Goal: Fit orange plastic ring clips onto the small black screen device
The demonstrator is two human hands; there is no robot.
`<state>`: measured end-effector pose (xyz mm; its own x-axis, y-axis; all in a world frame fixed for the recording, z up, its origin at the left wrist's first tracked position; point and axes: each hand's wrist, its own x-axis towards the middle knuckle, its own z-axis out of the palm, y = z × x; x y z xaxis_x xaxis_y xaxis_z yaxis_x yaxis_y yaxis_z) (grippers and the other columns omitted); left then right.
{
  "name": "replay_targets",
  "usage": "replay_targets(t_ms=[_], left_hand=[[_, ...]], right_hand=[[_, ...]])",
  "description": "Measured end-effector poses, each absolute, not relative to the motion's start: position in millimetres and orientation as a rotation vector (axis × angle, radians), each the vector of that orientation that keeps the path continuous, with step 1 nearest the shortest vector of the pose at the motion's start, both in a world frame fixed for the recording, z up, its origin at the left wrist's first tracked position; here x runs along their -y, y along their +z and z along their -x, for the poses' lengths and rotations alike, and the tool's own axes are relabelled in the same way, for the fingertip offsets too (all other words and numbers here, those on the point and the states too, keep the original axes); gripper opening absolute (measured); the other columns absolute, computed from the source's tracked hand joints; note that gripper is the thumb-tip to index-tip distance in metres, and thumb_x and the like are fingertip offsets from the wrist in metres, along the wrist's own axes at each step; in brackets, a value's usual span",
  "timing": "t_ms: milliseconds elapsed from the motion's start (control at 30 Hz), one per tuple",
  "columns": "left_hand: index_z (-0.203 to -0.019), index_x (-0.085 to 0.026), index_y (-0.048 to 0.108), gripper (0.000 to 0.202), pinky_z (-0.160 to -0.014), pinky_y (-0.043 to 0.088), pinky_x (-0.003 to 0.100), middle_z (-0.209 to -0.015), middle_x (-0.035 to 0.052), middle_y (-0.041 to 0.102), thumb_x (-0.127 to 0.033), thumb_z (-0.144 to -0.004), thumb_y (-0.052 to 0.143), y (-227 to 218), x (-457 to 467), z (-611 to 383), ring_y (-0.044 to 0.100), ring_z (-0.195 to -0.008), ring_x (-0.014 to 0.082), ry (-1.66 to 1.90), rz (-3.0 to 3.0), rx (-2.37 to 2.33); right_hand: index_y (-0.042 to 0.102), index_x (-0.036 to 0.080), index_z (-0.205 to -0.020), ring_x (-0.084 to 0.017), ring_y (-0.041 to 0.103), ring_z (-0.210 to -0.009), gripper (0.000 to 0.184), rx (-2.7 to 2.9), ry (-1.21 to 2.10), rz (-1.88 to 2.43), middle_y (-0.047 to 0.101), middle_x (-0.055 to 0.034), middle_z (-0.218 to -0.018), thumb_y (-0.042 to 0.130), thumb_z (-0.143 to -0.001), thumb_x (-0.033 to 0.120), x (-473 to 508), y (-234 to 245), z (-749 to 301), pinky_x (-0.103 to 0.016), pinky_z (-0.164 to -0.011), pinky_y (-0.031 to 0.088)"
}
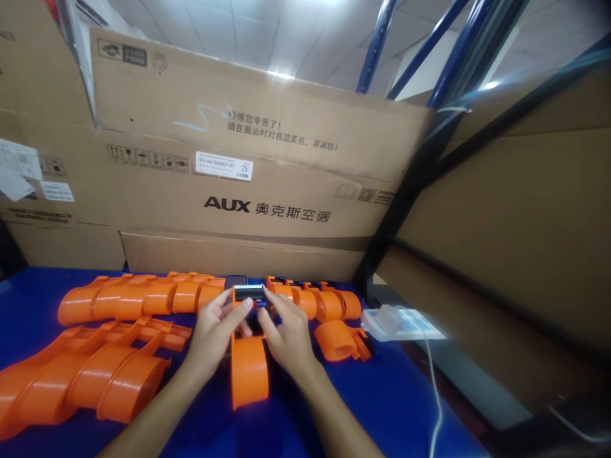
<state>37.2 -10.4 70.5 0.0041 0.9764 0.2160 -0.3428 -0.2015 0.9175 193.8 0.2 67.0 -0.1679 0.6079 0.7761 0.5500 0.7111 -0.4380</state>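
Observation:
Between my two hands is an orange plastic tape dispenser (251,372), its wide round drum toward me. A black strip with a pale serrated blade (249,289) crosses its far end. My left hand (214,327) grips the left side of that end, thumb by the strip. On the opposite side my right hand (290,327) holds the frame, its thumb and forefinger around a small dark blue part (261,305). The fingers partly hide the dispenser's middle.
Orange dispensers stand in a back-left row (143,296), a front-left group (86,375) and a back-right row (315,303). One single dispenser (335,340) lies on the right of the blue table (382,407). Beyond it are a white plastic case (401,323) and a cable (436,394). Cardboard (267,184) walls the back.

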Motion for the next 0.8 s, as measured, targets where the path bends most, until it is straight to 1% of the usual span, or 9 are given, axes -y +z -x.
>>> replay_targets(t_ms=[67, 100, 200, 267, 367, 500, 567, 700, 800], left_hand=[[-0.106, -0.017, 0.070, 0.039, -0.048, 0.046, 0.021, -0.078, 0.0039, 0.072, -0.042, -0.077, 0.077, 71.0, 10.8, -35.9, 0.057, -0.046, 0.0098, 1.473, -1.116, -0.820], [-0.106, -0.017, 0.071, 0.039, -0.048, 0.045, 0.021, -0.076, 0.0033, 0.072, -0.042, -0.077, 0.077, 71.2, 11.2, -35.3, 0.057, -0.045, 0.0095, 1.470, -1.114, -0.825], [-0.108, -0.017, 0.071, 0.040, -0.046, 0.045, 0.020, -0.065, 0.0002, 0.066, -0.042, -0.077, 0.077, 71.4, 13.0, -34.1, 0.056, -0.044, 0.0097, 1.460, -1.113, -0.838], [-0.110, -0.017, 0.071, 0.041, -0.046, 0.045, 0.019, -0.061, -0.0009, 0.063, -0.042, -0.078, 0.076, 71.3, 14.0, -34.0, 0.055, -0.044, 0.0095, 1.450, -1.122, -0.841], [-0.109, -0.017, 0.070, 0.041, -0.047, 0.045, 0.018, -0.059, -0.0017, 0.062, -0.042, -0.078, 0.076, 70.5, 14.0, -34.8, 0.054, -0.044, 0.0092, 1.441, -1.117, -0.833], [-0.108, -0.018, 0.069, 0.041, -0.049, 0.047, 0.018, -0.070, 0.0001, 0.068, -0.042, -0.076, 0.079, 69.4, 12.5, -36.2, 0.057, -0.047, 0.0086, 1.466, -1.041, -0.813], [-0.109, -0.018, 0.068, 0.043, -0.051, 0.048, 0.018, -0.068, -0.0010, 0.067, -0.042, -0.075, 0.079, 70.0, 12.1, -36.3, 0.058, -0.048, 0.0092, 1.485, -0.987, -0.801], [-0.104, -0.017, 0.067, 0.042, -0.051, 0.049, 0.018, -0.065, -0.0026, 0.065, -0.042, -0.073, 0.081, 73.6, 12.2, -35.7, 0.058, -0.047, 0.0084, 1.510, -0.898, -0.790], [-0.099, -0.018, 0.065, 0.039, -0.052, 0.049, 0.017, -0.065, -0.0030, 0.065, -0.040, -0.073, 0.083, 74.6, 12.2, -36.3, 0.059, -0.047, 0.0081, 1.501, -0.836, -0.765]], right_hand=[[0.062, 0.019, -0.134, -0.024, 0.068, -0.085, 0.040, 1.850, 0.059, 0.902, 0.073, -0.0117, -0.100, 0.055, -0.094, 0.024, -0.2, 67.4, -194.5, -0.040, -0.079, 0.058], [0.062, 0.019, -0.133, -0.024, 0.068, -0.084, 0.040, 1.860, 0.057, 0.902, 0.073, -0.0116, -0.098, 0.054, -0.095, 0.025, -0.2, 67.6, -195.0, -0.039, -0.077, 0.058], [0.063, 0.017, -0.132, -0.024, 0.067, -0.081, 0.038, 1.883, 0.066, 0.902, 0.072, -0.0112, -0.092, 0.053, -0.096, 0.025, 0.1, 67.7, -196.8, -0.038, -0.075, 0.057], [0.063, 0.017, -0.132, -0.023, 0.066, -0.079, 0.038, 1.887, 0.077, 0.907, 0.071, -0.0105, -0.090, 0.052, -0.097, 0.026, 0.5, 67.3, -197.5, -0.038, -0.074, 0.057], [0.061, 0.018, -0.134, -0.023, 0.066, -0.080, 0.039, 1.870, 0.110, 0.905, 0.071, -0.0102, -0.093, 0.053, -0.097, 0.025, 0.8, 66.8, -196.8, -0.037, -0.076, 0.057], [0.056, 0.020, -0.140, -0.022, 0.066, -0.085, 0.043, 1.847, 0.175, 0.885, 0.071, -0.0102, -0.099, 0.054, -0.097, 0.026, -0.2, 68.4, -194.7, -0.035, -0.078, 0.056], [0.053, 0.021, -0.143, -0.022, 0.065, -0.086, 0.046, 1.892, 0.179, 0.872, 0.070, -0.0094, -0.098, 0.055, -0.098, 0.026, -1.1, 69.7, -195.0, -0.035, -0.079, 0.056], [0.048, 0.022, -0.147, -0.022, 0.064, -0.093, 0.048, 2.009, 0.114, 0.815, 0.069, -0.0101, -0.101, 0.052, -0.099, 0.020, -3.7, 68.9, -197.8, -0.037, -0.083, 0.056], [0.044, 0.021, -0.149, -0.023, 0.064, -0.092, 0.052, 2.040, 0.030, 0.794, 0.069, -0.0111, -0.101, 0.049, -0.097, 0.016, -7.0, 63.9, -198.4, -0.039, -0.082, 0.057]])
